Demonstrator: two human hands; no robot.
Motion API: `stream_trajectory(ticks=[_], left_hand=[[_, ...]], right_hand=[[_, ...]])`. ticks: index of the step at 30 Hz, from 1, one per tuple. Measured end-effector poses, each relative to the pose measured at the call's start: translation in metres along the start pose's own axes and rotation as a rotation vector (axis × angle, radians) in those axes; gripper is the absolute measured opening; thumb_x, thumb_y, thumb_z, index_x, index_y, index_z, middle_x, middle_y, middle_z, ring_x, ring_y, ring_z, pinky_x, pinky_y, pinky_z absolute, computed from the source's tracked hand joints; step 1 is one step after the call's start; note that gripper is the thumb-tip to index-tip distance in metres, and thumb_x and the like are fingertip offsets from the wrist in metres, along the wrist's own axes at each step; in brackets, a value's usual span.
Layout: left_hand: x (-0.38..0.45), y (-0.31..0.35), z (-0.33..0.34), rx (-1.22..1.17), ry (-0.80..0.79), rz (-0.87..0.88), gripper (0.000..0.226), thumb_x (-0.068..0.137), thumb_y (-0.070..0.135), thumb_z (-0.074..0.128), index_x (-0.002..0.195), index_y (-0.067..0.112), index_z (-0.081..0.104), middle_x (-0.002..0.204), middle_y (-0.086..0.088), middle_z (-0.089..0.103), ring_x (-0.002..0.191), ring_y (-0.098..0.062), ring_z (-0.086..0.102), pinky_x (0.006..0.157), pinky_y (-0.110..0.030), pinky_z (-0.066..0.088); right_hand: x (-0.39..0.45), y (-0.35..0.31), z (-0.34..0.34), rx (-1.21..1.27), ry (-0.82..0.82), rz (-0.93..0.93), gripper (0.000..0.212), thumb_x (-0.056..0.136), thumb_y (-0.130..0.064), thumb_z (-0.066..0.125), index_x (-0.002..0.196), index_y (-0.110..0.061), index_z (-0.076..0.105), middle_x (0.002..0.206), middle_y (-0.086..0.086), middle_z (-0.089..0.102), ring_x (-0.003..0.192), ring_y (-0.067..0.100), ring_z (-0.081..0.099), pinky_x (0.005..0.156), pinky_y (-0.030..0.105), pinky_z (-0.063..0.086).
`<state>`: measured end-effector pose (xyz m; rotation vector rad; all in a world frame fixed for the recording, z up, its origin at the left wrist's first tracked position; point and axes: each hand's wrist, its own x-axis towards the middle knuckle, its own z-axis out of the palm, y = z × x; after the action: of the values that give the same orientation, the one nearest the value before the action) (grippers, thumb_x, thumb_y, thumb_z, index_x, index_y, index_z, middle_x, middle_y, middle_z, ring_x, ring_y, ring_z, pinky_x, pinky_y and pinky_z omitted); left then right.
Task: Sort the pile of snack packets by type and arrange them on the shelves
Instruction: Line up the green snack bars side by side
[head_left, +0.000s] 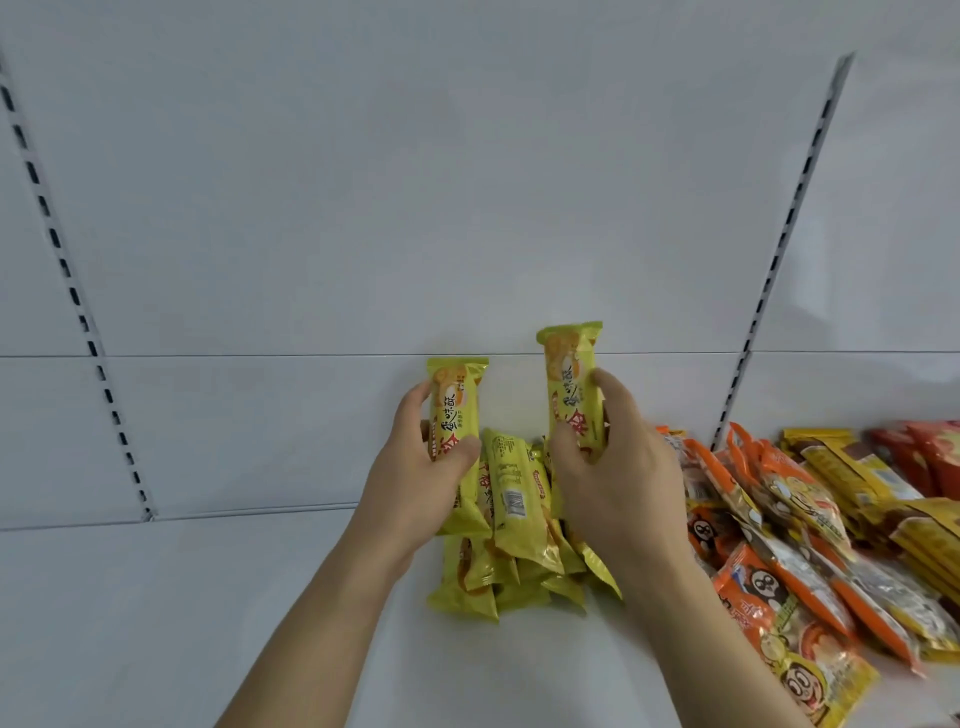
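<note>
On a white shelf (182, 597), both hands each grip one upright yellow packet above a yellow pile (524, 561).

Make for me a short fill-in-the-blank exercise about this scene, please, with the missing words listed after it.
1. The left hand and the right hand each hold one ____ packet.
2. The packet in the right hand is held ____ than the packet in the left hand.
3. The pile of yellow-green packets lies on the white shelf, ____ the two hands.
4. The orange packets lie to the ____ of that pile.

Missing words: yellow-green; higher; between; right
</note>
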<state>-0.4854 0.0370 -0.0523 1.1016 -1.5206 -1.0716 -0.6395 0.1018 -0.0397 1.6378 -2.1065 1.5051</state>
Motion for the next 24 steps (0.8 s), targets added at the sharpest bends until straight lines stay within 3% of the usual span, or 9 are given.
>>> stream_trajectory(ticks=[2,4,6,8,10,13,17,21,24], left_hand=[[0.0,0.002,0.002,-0.052,0.008,0.0,0.061,0.102,0.029,0.063,0.153,0.042,0.033,0.108,0.024,0.06,0.087,0.004,0.068,0.072,-0.023,0.054],[-0.003,0.006,0.008,-0.167,-0.007,-0.031,0.053,0.102,0.038,0.06,0.149,0.046,0.036,0.113,0.018,0.068,0.091,0.001,0.072,0.081,-0.029,0.059],[-0.008,0.011,0.014,-0.243,-0.047,-0.059,0.045,0.096,0.055,0.06,0.138,0.052,0.043,0.114,0.017,0.073,0.101,-0.005,0.073,0.093,-0.04,0.059],[-0.012,0.014,0.015,-0.265,-0.06,-0.057,0.058,0.083,0.066,0.067,0.134,0.051,0.044,0.112,0.016,0.075,0.102,-0.007,0.074,0.095,-0.042,0.059],[-0.013,0.012,0.012,-0.293,-0.059,-0.077,0.072,0.074,0.065,0.073,0.138,0.048,0.042,0.11,0.012,0.076,0.099,-0.01,0.075,0.089,-0.043,0.061],[-0.011,0.01,0.004,-0.297,-0.021,-0.112,0.065,0.084,0.049,0.078,0.139,0.048,0.042,0.104,0.006,0.077,0.089,-0.015,0.077,0.071,-0.041,0.063],[-0.01,0.005,-0.009,-0.299,0.044,-0.14,0.07,0.088,0.039,0.076,0.146,0.048,0.037,0.111,-0.001,0.073,0.088,-0.023,0.077,0.06,-0.04,0.061],[-0.012,-0.004,-0.018,-0.25,0.106,-0.145,0.071,0.086,0.043,0.077,0.145,0.05,0.037,0.119,0.002,0.069,0.096,-0.025,0.075,0.076,-0.051,0.064],[-0.018,-0.009,-0.021,-0.205,0.119,-0.13,0.069,0.083,0.048,0.08,0.139,0.053,0.039,0.116,0.008,0.07,0.097,-0.018,0.075,0.083,-0.05,0.063]], right_hand=[[-0.001,-0.008,-0.001,0.163,-0.022,0.041,0.055,0.095,-0.043,0.054,0.147,-0.036,0.038,0.082,-0.012,0.067,0.071,0.009,0.067,0.066,0.04,0.057],[-0.009,-0.019,0.007,0.232,-0.104,0.026,0.052,0.098,-0.043,0.05,0.148,-0.036,0.039,0.078,-0.01,0.067,0.068,0.006,0.067,0.064,0.038,0.056],[-0.022,-0.029,0.02,0.202,-0.164,-0.073,0.048,0.103,-0.039,0.042,0.151,-0.032,0.037,0.102,-0.009,0.07,0.093,0.011,0.065,0.08,0.037,0.052],[-0.029,-0.032,0.026,0.264,-0.219,-0.13,0.041,0.107,-0.028,0.034,0.147,-0.032,0.042,0.119,-0.015,0.064,0.109,0.008,0.057,0.094,0.033,0.045],[-0.029,-0.033,0.025,0.37,-0.296,-0.149,0.038,0.106,-0.021,0.033,0.133,-0.037,0.053,0.116,-0.023,0.063,0.11,0.0,0.055,0.097,0.029,0.044],[-0.022,-0.027,0.021,0.417,-0.334,-0.108,0.042,0.099,-0.028,0.032,0.129,-0.034,0.061,0.131,-0.017,0.062,0.125,0.0,0.051,0.108,0.032,0.041],[-0.004,-0.01,0.02,-0.043,-0.258,0.047,0.045,0.101,-0.032,0.04,0.145,-0.026,0.046,0.141,-0.003,0.056,0.132,0.018,0.045,0.107,0.037,0.039],[0.001,-0.008,0.033,-0.449,-0.526,0.116,0.046,0.089,-0.055,0.05,0.118,-0.019,0.056,0.117,0.004,0.063,0.109,0.029,0.057,0.082,0.038,0.048],[0.006,-0.01,0.038,-0.497,-0.538,0.084,0.031,0.085,-0.042,0.056,0.105,-0.018,0.053,0.109,0.004,0.064,0.093,0.026,0.055,0.072,0.034,0.047]])
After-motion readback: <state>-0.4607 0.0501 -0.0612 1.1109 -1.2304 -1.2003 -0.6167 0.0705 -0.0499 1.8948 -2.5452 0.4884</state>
